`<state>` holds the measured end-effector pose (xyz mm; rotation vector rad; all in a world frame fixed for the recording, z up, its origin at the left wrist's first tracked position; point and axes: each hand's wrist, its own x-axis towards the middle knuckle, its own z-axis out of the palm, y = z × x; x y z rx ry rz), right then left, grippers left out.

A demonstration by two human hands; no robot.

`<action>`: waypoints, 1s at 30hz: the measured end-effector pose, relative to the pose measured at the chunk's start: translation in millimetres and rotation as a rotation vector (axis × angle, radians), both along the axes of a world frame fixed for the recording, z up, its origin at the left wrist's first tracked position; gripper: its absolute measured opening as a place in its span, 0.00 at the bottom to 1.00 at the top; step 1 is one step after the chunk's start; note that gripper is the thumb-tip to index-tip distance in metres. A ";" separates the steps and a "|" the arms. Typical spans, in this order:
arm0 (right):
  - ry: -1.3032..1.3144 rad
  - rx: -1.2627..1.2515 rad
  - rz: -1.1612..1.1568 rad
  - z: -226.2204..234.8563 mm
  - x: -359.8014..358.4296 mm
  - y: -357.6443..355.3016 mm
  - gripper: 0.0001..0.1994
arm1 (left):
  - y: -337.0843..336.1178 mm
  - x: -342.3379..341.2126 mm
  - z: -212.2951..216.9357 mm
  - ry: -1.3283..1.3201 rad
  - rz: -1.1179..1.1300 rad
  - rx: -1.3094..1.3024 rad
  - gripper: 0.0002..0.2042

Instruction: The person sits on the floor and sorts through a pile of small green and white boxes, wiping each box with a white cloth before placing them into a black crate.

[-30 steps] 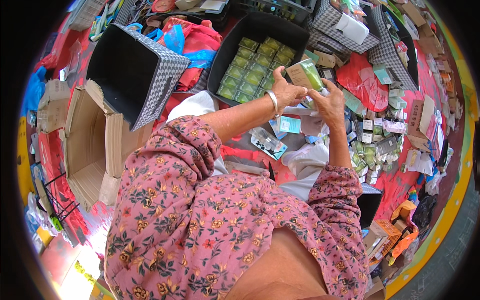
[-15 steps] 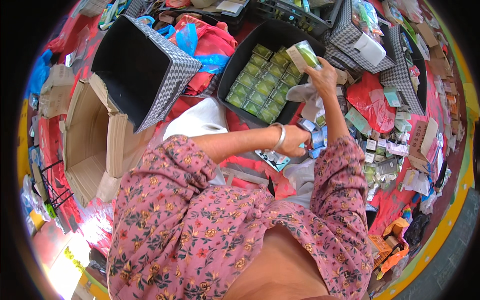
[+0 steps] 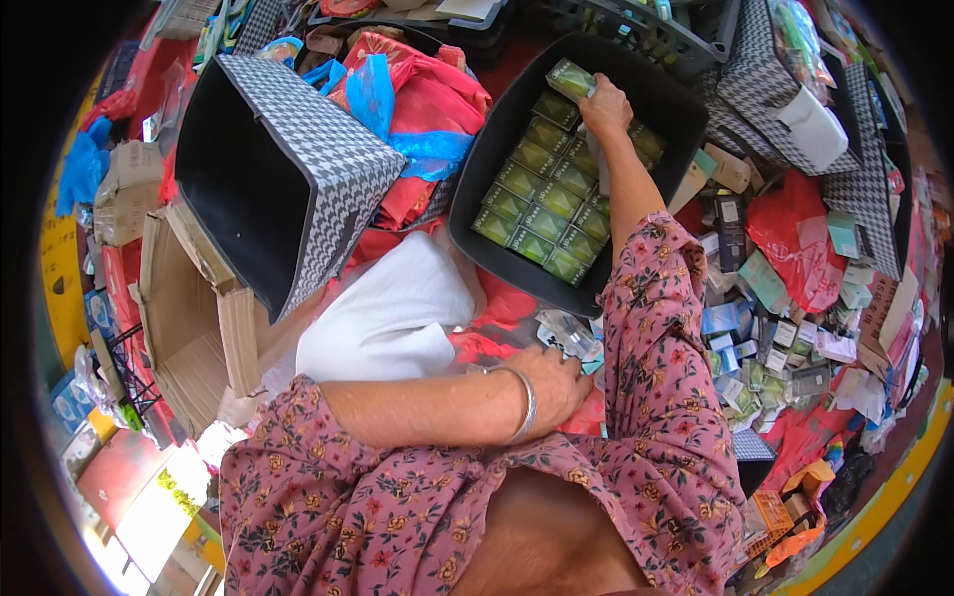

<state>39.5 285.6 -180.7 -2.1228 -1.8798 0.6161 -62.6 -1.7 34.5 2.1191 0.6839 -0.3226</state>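
A small green box (image 3: 570,79) is gripped in my right hand (image 3: 605,107), above the far end of a black-lined bin (image 3: 477,159). Rows of matching green boxes (image 3: 538,181) fill much of the bin's floor. My wrist and forearm cross over its right side and cover some of them. Low in front of my body, my left hand (image 3: 553,389), with a silver bangle at the wrist, has its fingers curled. A bit of teal shows at its fingertips; what it holds, if anything, is hidden. Just beyond it lies a clear plastic wrapping (image 3: 569,336).
Left of the bin stands a tipped houndstooth bin (image 3: 348,159) beside an open cardboard carton (image 3: 184,308). Red and blue bags (image 3: 422,99) lie between the bins. Many small boxes (image 3: 785,343) are piled at right, below more houndstooth bins (image 3: 765,89).
My right hand has moved farther over the bin with its green box, now turned lower at the far end. My left hand has drawn back toward my body. The view has shifted.
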 end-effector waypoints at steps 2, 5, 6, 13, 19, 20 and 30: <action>0.023 0.012 -0.027 -9.7 -7.1 4.9 0.25 | 1.3 -0.7 -1.9 0.000 0.011 -0.032 0.17; 0.028 -0.032 -0.050 -22.9 -12.1 12.3 0.25 | -1.4 -1.6 -8.8 0.032 0.050 -0.026 0.16; 0.026 -0.045 -0.053 -27.4 -10.1 16.1 0.25 | -2.5 -0.8 -10.4 0.004 0.072 -0.010 0.16; -0.191 -0.241 0.011 -56.3 -18.1 22.9 0.28 | 4.4 0.7 -15.2 0.050 0.091 -0.106 0.16; -0.154 -0.116 0.291 -63.8 -7.8 17.0 0.26 | 15.9 10.5 -9.9 0.104 -0.007 -0.060 0.16; -0.162 -0.126 0.307 -60.6 -5.5 13.3 0.24 | 17.4 11.9 -12.5 0.118 -0.047 -0.044 0.16; 0.208 0.097 0.256 73.9 34.2 -82.3 0.14 | -4.2 40.4 -16.0 0.471 -0.219 0.369 0.18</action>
